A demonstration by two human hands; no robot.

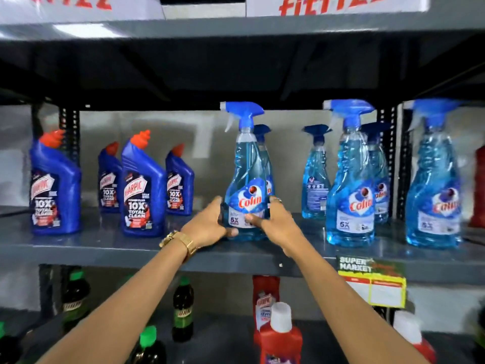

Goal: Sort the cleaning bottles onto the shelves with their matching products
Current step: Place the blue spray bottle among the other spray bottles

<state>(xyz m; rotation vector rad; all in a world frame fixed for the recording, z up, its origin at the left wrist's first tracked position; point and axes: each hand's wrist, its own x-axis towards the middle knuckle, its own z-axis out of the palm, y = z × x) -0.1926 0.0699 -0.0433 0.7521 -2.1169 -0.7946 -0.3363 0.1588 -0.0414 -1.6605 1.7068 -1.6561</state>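
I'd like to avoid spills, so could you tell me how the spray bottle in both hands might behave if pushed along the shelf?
The spray bottle is tall, narrow and nearly full, so it probably feels heavy and could tip. Its plastic looks smooth, perhaps slippery.

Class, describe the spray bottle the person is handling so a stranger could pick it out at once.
Start at the grey middle shelf, with dark blue Harpic bottles at its left and pale blue Colin spray bottles at its right. The one meant is the leftmost front Colin spray bottle, nearest the Harpic group. Unlike its neighbours, it is clasped by the left hand and right hand.
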